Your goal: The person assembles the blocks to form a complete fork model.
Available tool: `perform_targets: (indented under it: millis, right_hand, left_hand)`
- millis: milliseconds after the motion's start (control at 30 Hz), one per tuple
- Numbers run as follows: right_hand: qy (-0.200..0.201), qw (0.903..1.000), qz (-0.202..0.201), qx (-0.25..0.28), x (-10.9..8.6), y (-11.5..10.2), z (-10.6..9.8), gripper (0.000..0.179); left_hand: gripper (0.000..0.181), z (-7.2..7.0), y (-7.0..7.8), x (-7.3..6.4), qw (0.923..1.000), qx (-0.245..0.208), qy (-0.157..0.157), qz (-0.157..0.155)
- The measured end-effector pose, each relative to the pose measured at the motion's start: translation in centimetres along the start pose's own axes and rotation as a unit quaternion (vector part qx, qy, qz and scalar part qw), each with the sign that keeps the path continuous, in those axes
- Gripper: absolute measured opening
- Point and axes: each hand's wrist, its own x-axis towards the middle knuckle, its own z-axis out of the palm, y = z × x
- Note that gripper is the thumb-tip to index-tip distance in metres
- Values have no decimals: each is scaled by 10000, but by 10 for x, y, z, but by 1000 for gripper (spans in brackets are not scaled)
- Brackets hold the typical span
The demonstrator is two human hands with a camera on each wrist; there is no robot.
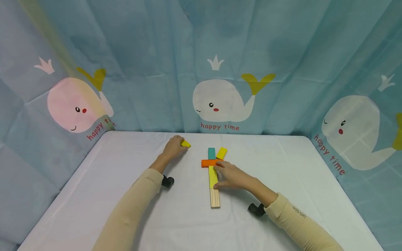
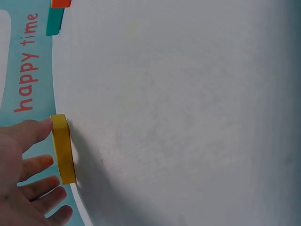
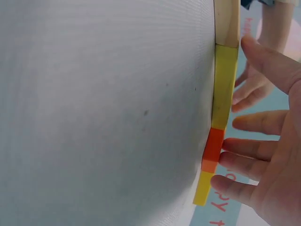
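My left hand (image 1: 173, 147) pinches a yellow wooden block (image 2: 63, 149) near the back of the white table, left of the other blocks. In the left wrist view the thumb meets one end of it. My right hand (image 1: 235, 176) lies over a row of blocks with fairly straight fingers, its fingertips touching or close to an orange block (image 1: 208, 163) and a light yellow block (image 1: 213, 177). A plain wood block (image 1: 215, 198) continues the row toward the front. Behind the crosswise orange block are a teal block (image 1: 211, 153) and a tilted yellow block (image 1: 221, 153).
The white tablecloth (image 1: 94, 195) covers the table. A blue curtain (image 1: 150, 104) with printed whales hangs along the back and both sides. Black wrist devices are on both arms, the left one (image 1: 168, 181) and the right one (image 1: 257, 210).
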Motion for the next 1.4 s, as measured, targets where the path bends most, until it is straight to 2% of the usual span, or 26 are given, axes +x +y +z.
perform_targets:
  millis: [400,833,1400]
  right_hand:
    - [56,9985,-330,-436,0,-2,-3,78]
    - [15,9987,-293,-413,0,-1,-1,76]
    - [60,9989,-218,-419,0,-1,2,77]
  left_hand:
    - [52,0,3,4,9998,-115,-49,-166]
    - [54,0,2,4,9995,-176,-90,-250]
    - [52,0,0,4,9991,-343,36,-235]
